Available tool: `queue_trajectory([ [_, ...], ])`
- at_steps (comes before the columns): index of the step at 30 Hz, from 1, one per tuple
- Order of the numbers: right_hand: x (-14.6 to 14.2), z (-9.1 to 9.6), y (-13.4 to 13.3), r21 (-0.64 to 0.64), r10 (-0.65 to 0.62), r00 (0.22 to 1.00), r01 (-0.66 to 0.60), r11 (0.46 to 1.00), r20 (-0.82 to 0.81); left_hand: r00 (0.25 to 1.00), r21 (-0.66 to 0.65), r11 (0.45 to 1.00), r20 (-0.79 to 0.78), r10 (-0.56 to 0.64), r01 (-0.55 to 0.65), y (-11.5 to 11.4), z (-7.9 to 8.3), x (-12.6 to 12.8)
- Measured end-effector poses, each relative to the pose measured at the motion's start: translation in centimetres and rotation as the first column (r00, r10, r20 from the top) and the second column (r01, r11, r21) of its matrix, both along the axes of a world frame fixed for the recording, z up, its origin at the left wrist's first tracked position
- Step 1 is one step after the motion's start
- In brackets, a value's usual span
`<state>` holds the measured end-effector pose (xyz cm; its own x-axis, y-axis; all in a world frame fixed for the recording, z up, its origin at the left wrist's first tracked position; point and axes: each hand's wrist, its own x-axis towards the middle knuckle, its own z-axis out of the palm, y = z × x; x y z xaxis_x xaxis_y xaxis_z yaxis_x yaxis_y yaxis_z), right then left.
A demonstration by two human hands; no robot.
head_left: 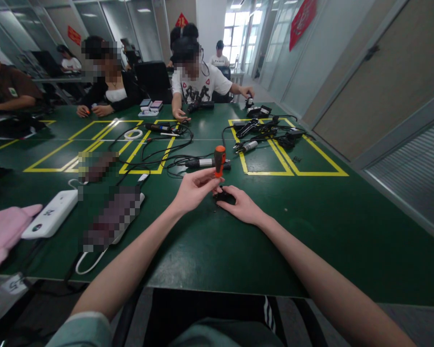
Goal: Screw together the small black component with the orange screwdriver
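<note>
Orange-and-dark-grey-handled screwdriver (220, 161), roughly upright over green bench (347, 231). Left hand (198, 187) pinches its lower end; right hand (244, 205) grips small black part (224, 196) just below. White oblong plastic device (56, 209), left side: dark markings, too small to read.

Screwdriver (220, 161) upright in left hand (198, 189), over small part (226, 196) in right hand (243, 206). On table (292, 250): cylindrical tool (202, 163) just behind screwdriver; cable bundle (288, 140) back right; ring (133, 139) among taped outlines, back left. Pixelated device (112, 217) left of left forearm; power bank (52, 214) farther left. Co-worker (206, 79) across table.
</note>
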<state>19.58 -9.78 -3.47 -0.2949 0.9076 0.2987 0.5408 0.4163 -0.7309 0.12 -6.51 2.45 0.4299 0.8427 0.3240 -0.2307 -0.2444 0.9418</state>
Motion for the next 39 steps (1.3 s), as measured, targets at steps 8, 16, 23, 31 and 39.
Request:
queue_trajectory([
  [8,0.06,-0.08,0.07,0.002,-0.001,1.0,0.001,1.0,0.006,0.999,0.008,1.0,0.028,0.017,-0.017,0.15,-0.13,-0.01],
  [16,0.13,-0.26,0.14,0.015,0.003,1.0,-0.003,1.0,-0.003,1.0,0.025,1.0,0.011,0.007,-0.007,0.11,-0.13,0.01],
  [23,0.05,-0.17,0.12,0.006,0.006,1.0,-0.006,1.0,0.003,1.0,0.027,1.0,0.029,-0.001,0.0,0.11,-0.05,0.11],
  [31,0.21,-0.45,0.21,0.025,0.007,1.0,-0.007,1.0,0.001,1.0,0.032,0.999,0.012,0.021,-0.022,-0.03,0.06,0.09],
  [39,0.11,-0.34,0.13,0.019,0.012,1.0,-0.012,1.0,-0.012,1.0,0.018,1.0,0.025,0.013,-0.013,0.18,-0.3,0.02],
])
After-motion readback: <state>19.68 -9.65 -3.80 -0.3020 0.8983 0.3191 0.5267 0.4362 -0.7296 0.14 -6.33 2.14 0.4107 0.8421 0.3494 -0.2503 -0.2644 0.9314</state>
